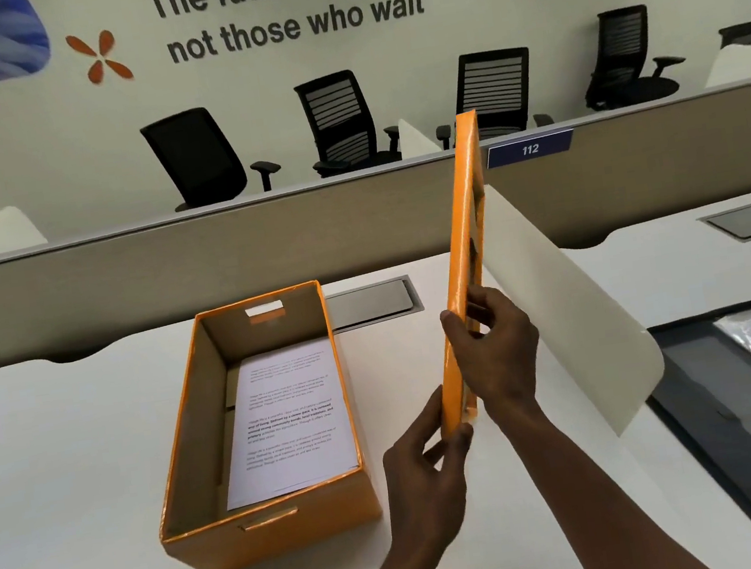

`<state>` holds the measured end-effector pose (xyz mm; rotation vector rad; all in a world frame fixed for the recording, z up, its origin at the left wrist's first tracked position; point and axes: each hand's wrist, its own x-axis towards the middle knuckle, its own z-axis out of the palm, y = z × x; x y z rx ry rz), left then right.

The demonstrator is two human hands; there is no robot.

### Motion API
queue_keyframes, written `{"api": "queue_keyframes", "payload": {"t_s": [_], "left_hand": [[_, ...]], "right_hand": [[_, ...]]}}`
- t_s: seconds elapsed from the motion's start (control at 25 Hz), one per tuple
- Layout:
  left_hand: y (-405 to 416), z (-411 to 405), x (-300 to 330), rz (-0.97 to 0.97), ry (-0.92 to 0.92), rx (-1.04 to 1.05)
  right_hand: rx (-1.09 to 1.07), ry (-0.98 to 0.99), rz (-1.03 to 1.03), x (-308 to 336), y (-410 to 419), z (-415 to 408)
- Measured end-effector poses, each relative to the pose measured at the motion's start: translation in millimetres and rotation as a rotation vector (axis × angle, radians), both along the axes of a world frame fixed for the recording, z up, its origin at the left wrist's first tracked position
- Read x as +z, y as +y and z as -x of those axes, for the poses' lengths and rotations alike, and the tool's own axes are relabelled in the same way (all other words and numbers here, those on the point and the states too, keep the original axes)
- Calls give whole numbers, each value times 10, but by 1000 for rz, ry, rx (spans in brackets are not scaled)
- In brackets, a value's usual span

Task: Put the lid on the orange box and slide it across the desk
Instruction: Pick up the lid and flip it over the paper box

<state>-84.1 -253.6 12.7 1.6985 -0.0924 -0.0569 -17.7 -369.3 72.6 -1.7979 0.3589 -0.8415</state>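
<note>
Both the left hand [430, 464] and the right hand [494, 354] are gripping the lid [467, 261] on edge beside the open orange box [273, 530], which is sitting mid-desk [53, 474], so covering and sliding are remaining.

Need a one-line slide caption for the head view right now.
Both hands, left hand and right hand, hold the orange lid on edge beside the open orange box of printed sheets.

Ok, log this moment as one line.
stage: lid not on | lid: on edge, both hands | left hand | right hand | box: open, papers inside
</note>
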Motion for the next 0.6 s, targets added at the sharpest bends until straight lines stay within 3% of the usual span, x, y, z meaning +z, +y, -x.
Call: {"api": "queue_keyframes", "payload": {"t_s": [0.2, 0.36, 0.6], "left_hand": [[195, -172, 283, 34, 117, -233], [474, -597, 473, -16, 70, -162], [1016, -1182, 703, 92, 94, -196]], "right_hand": [[36, -189, 18, 214, 85, 270], [166, -251, 79, 507, 312, 450], [368, -338, -94, 910, 652, 693]]}}
